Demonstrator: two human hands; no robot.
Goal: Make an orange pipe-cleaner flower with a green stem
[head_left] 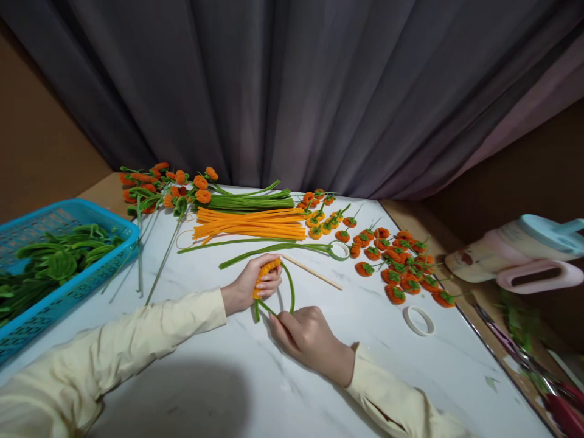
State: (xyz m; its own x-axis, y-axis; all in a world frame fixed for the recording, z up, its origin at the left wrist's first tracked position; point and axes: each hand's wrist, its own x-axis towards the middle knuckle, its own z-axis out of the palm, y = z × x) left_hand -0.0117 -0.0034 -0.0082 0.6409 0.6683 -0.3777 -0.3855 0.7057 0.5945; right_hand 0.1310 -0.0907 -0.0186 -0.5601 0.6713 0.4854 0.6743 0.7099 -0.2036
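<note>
In the middle of the white table, my left hand (255, 283) is closed round a coiled yellow-orange pipe cleaner (266, 272). A green pipe cleaner (292, 286) bends out from the top of the coil and curves down to my right hand (310, 340), whose thumb and finger pinch it below the coil. A short green end sticks out under my left hand. Just beyond lies a thin wooden stick (312, 272). Behind my hands are a bundle of yellow-orange pipe cleaners (250, 225) and a bundle of green pipe cleaners (253, 201).
At the left stands a blue basket (132, 234) with green leafy pieces. Orange pipe-cleaner flowers (401, 267) lie at the right, near a white tape roll (418, 320) and a green one (340, 250). A handled tumbler (515, 249) and scissors (506, 344) are off the table's right edge.
</note>
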